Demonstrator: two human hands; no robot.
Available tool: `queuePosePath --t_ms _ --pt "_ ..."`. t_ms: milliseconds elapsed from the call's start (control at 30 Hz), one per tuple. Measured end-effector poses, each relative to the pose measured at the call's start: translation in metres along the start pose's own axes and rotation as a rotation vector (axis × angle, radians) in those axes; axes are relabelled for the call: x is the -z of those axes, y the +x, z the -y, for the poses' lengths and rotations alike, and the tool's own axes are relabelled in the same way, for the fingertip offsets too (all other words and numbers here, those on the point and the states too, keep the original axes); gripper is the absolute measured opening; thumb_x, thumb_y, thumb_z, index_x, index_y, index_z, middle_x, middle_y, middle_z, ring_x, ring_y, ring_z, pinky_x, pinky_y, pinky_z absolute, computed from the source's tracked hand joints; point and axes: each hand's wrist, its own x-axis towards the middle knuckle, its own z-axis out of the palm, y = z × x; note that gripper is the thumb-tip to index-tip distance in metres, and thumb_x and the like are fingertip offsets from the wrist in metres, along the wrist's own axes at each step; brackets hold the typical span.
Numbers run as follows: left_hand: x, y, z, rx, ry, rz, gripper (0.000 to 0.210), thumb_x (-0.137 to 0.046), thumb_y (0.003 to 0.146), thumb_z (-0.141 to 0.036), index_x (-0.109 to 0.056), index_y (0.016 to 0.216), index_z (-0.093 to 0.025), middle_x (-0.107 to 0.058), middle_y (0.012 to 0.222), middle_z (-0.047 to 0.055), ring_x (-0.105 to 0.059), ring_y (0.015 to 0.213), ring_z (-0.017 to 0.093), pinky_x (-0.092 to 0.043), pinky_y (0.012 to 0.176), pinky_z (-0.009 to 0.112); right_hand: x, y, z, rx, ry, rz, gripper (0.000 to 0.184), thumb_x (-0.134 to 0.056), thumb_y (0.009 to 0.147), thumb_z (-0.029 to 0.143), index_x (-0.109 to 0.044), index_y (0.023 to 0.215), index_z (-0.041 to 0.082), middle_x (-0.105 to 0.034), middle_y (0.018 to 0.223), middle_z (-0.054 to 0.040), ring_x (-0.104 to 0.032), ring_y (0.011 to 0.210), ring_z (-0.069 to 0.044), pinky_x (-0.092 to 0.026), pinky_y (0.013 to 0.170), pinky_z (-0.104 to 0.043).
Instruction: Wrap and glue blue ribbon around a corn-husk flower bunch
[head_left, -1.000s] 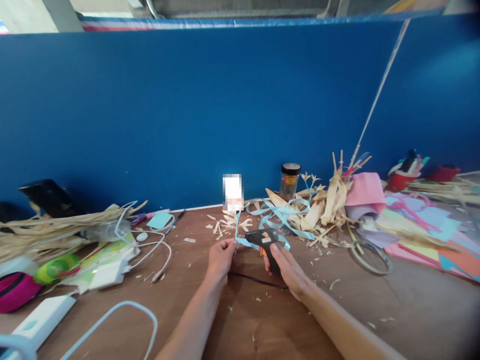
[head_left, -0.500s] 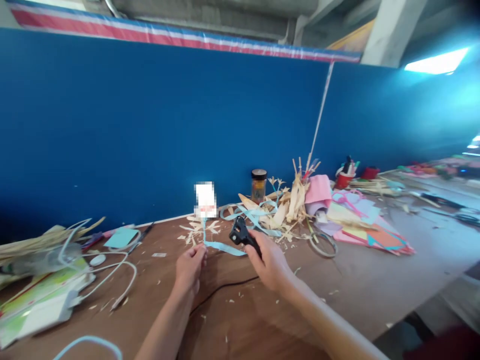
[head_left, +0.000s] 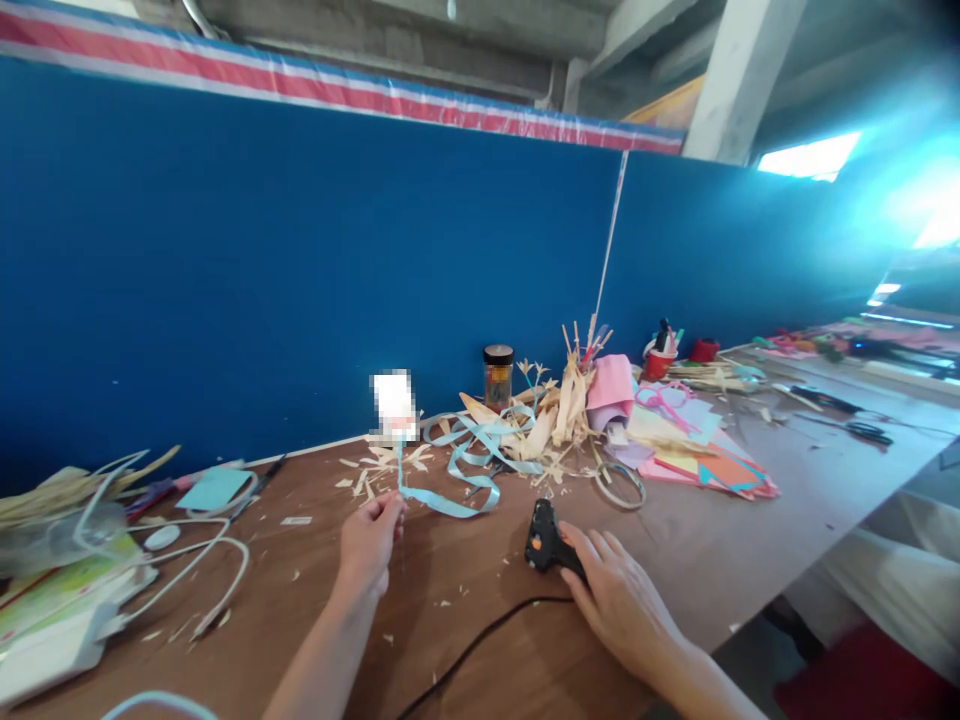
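Note:
My left hand [head_left: 373, 540] pinches a thin upright stem [head_left: 400, 465] wrapped in light blue ribbon, with thumb and fingers pressed together. The stem's top meets a blurred white patch [head_left: 394, 405], so what is there cannot be made out. From those fingertips a loose light blue ribbon [head_left: 454, 508] trails right and curls back towards the pile. My right hand [head_left: 619, 590] is at the handle of a black hot glue gun [head_left: 546, 540], thumb and fingers loosely around it. The gun is low at the tabletop, its black cord [head_left: 487, 630] running towards me.
Pale husk scraps [head_left: 382, 465] lie behind the stem. Further right are a dark-lidded jar [head_left: 498, 378], dried husks [head_left: 570, 410], a tape ring [head_left: 621, 485], coloured paper [head_left: 720, 465] and scissors [head_left: 855, 428]. White cables [head_left: 225, 560] and a white box [head_left: 52, 645] lie left. A blue partition [head_left: 300, 250] stands behind.
My right hand has moved the glue gun away from the ribbon, right and down to the tabletop, with its grip loosened. My left hand keeps its pinch. The view has turned slightly right.

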Motion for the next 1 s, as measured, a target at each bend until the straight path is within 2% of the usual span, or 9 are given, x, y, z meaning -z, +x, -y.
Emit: queuePosePath --t_ms 167,400,533,600,667,733,833,900,1000 --pt "0.002 0.002 -0.001 0.000 0.011 -0.052 0.032 -0.066 0.050 -0.036 -0.062 0.069 -0.011 -0.052 0.051 -0.004 -0.041 0.043 0.006 -0.031 0.042 0.019 0.002 0.001 -0.005 0.093 -0.038 -0.004 0.040 -0.042 0.082 0.023 -0.041 0.122 0.022 -0.056 0.099 -0.0093 -0.050 0.088 -0.023 -0.043 0.076 -0.037" --pt "0.006 0.006 0.001 -0.023 0.018 -0.075 0.030 -0.065 0.050 -0.038 -0.061 0.064 -0.012 -0.050 0.049 -0.004 -0.040 0.041 0.006 -0.031 0.041 0.020 0.001 0.008 -0.008 0.194 -0.075 0.077 0.047 -0.045 0.080 0.024 -0.037 0.126 0.026 -0.056 0.101 -0.0070 -0.050 0.095 -0.022 -0.041 0.082 -0.037" --pt "0.007 0.007 0.002 -0.014 0.001 -0.086 0.034 -0.067 0.049 -0.037 -0.063 0.070 -0.010 -0.052 0.051 -0.002 -0.042 0.043 0.007 -0.032 0.042 0.020 0.011 0.016 -0.014 0.224 -0.049 0.150 0.055 -0.049 0.078 0.037 -0.033 0.129 0.028 -0.053 0.109 -0.0077 -0.048 0.100 -0.024 -0.038 0.085 -0.039" --pt "0.007 0.007 0.002 -0.013 0.003 -0.067 0.033 -0.066 0.050 -0.038 -0.062 0.069 -0.011 -0.051 0.050 -0.003 -0.040 0.042 0.006 -0.029 0.041 0.020 0.020 0.033 -0.016 0.204 -0.027 0.145 0.050 -0.046 0.079 0.041 -0.038 0.126 0.026 -0.052 0.110 -0.0088 -0.049 0.098 -0.023 -0.039 0.083 -0.037" --pt "0.007 0.007 0.002 -0.012 0.013 -0.048 0.031 -0.064 0.052 -0.038 -0.062 0.068 -0.011 -0.049 0.049 -0.004 -0.038 0.042 0.006 -0.028 0.041 0.019 0.026 0.060 -0.016 0.179 -0.043 0.093 0.033 -0.034 0.087 0.032 -0.050 0.113 0.021 -0.054 0.105 -0.0093 -0.050 0.095 -0.020 -0.039 0.082 -0.033" --pt "0.008 0.007 0.003 -0.010 0.028 -0.041 0.031 -0.064 0.052 -0.038 -0.062 0.068 -0.012 -0.049 0.049 -0.005 -0.038 0.042 0.006 -0.029 0.042 0.020 0.026 0.094 -0.013 0.217 -0.137 0.127 0.029 -0.032 0.088 0.025 -0.056 0.101 0.019 -0.057 0.098 -0.0084 -0.052 0.093 -0.018 -0.039 0.081 -0.031" --pt "0.009 0.008 0.002 -0.020 0.042 -0.040 0.034 -0.065 0.050 -0.041 -0.062 0.066 -0.012 -0.048 0.049 -0.005 -0.039 0.043 0.007 -0.030 0.043 0.020 0.012 0.139 -0.006 0.339 -0.306 0.326 0.024 -0.039 0.085 0.021 -0.060 0.095 0.022 -0.061 0.094 -0.0058 -0.055 0.091 -0.017 -0.041 0.078 -0.027" --pt "0.009 0.008 0.002 -0.029 0.047 -0.042 0.034 -0.065 0.050 -0.043 -0.061 0.063 -0.012 -0.047 0.048 -0.005 -0.038 0.042 0.007 -0.030 0.043 0.021 -0.001 0.160 -0.004 0.336 -0.355 0.372 0.018 -0.046 0.080 0.019 -0.064 0.085 0.018 -0.063 0.089 -0.0080 -0.057 0.088 -0.019 -0.043 0.073 -0.027" --pt "0.009 0.008 0.002 -0.026 0.036 -0.044 0.033 -0.064 0.051 -0.042 -0.060 0.063 -0.012 -0.048 0.049 -0.005 -0.038 0.042 0.007 -0.029 0.043 0.020 -0.017 0.177 -0.007 0.260 -0.439 0.366 0.020 -0.044 0.079 0.010 -0.064 0.082 0.011 -0.063 0.084 -0.0149 -0.060 0.085 -0.023 -0.045 0.069 -0.030"
